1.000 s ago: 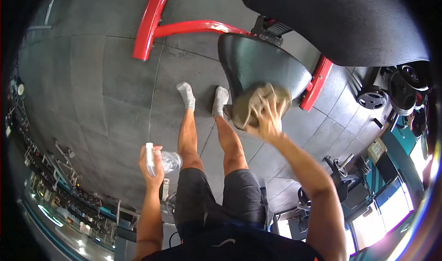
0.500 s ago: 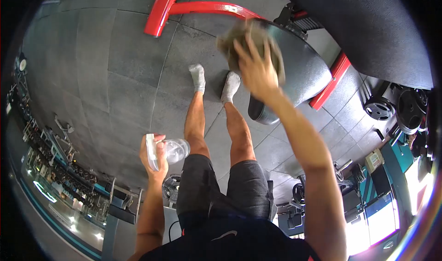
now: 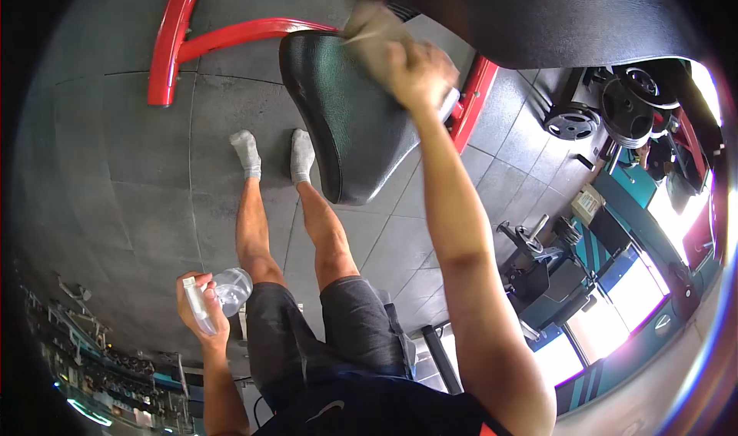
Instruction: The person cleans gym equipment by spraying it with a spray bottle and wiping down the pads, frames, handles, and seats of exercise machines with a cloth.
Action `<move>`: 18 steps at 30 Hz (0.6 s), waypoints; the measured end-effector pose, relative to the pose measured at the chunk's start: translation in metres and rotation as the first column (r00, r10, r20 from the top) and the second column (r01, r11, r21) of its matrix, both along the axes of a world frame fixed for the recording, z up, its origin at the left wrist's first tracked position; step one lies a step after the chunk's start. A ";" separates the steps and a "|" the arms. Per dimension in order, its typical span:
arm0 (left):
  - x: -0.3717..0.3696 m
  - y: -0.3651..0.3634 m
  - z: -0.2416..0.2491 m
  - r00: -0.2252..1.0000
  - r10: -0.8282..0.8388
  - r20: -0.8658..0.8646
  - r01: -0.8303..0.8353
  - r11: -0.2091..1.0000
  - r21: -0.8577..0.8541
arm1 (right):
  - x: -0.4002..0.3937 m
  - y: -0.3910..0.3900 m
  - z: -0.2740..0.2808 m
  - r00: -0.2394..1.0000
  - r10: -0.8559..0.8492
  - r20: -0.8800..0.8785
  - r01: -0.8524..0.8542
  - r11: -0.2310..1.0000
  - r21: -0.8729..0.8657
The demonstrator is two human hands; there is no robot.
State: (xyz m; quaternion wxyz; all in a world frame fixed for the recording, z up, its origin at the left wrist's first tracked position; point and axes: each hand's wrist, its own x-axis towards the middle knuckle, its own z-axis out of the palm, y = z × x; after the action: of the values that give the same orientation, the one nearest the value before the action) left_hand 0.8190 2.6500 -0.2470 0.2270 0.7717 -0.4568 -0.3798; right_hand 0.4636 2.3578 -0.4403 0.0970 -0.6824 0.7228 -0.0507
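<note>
My left hand [image 3: 216, 330] is wrapped round a clear spray bottle [image 3: 234, 290] with a white trigger head, held beside my left thigh. My right arm reaches forward over a black padded bench seat [image 3: 350, 129]. Under the fingers of my right hand [image 3: 424, 81] is a brownish-grey cloth [image 3: 374, 40], smeared by motion. It lies over the far part of the seat, close to the black backrest pad [image 3: 561, 17]. How tightly the fingers grip the cloth is blurred.
The bench's red frame [image 3: 254, 30] stands on the grey tiled floor [image 3: 146, 175]. Weight plates [image 3: 573, 121] hang on a rack at the right. More gym machines [image 3: 538, 263] are behind that. My feet in grey socks [image 3: 302, 155] stand left of the seat.
My right hand has carried the cloth across the seat toward its far right part, uncovering the near surface. The view has turned to the right. My left hand still holds the spray bottle.
</note>
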 end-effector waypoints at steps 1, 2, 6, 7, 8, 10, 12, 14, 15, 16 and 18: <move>0.003 0.002 -0.001 1.000 0.000 -0.003 0.000 1.000 0.000 | -0.031 0.013 -0.001 0.981 -0.187 -0.044 0.188 0.982 0.016; 0.004 0.005 -0.003 1.000 0.010 -0.020 -0.010 1.000 0.007 | -0.062 0.032 -0.010 0.939 -0.333 0.084 0.328 0.942 0.074; 0.003 0.007 -0.001 0.992 -0.118 0.050 0.121 0.990 -0.071 | -0.033 0.150 -0.027 0.631 -0.490 0.602 0.574 0.817 0.064; -0.002 0.006 0.003 0.997 -0.079 0.024 0.080 0.994 -0.077 | -0.002 0.177 -0.009 0.599 -0.571 0.562 0.595 0.787 0.165; -0.002 0.009 0.005 0.998 -0.053 0.029 0.056 0.994 -0.096 | 0.019 0.203 -0.007 0.790 -0.489 0.370 0.505 0.861 0.061; -0.003 0.018 0.010 1.000 0.001 0.019 0.001 0.995 -0.101 | 0.063 0.205 0.049 1.000 -0.007 0.023 0.004 0.993 0.122; -0.001 0.024 0.011 0.999 0.052 -0.013 -0.053 0.995 -0.090 | 0.079 0.162 0.064 0.967 0.255 0.012 -0.253 0.949 0.188; -0.003 0.031 0.006 0.996 0.086 -0.032 -0.089 0.991 -0.103 | 0.104 0.101 0.057 0.890 0.454 -0.033 -0.442 0.879 0.180; -0.004 0.037 0.004 0.994 0.096 -0.045 -0.100 0.990 -0.098 | 0.125 0.064 0.046 0.850 0.521 -0.077 -0.507 0.849 0.148; -0.005 0.041 -0.002 0.993 0.107 -0.054 -0.113 0.985 -0.128 | 0.153 0.033 0.041 0.794 0.582 -0.175 -0.549 0.811 0.202; -0.006 0.042 -0.006 0.996 0.081 -0.035 -0.085 0.989 -0.120 | 0.191 -0.016 -0.014 0.639 0.674 -0.372 -0.567 0.739 0.365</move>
State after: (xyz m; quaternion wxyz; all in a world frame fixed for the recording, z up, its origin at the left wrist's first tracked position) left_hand 0.8125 2.6924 -0.2533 0.2960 0.7690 -0.4433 -0.3529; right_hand 0.6547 2.3419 -0.4546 -0.0011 -0.8647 0.4438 0.2351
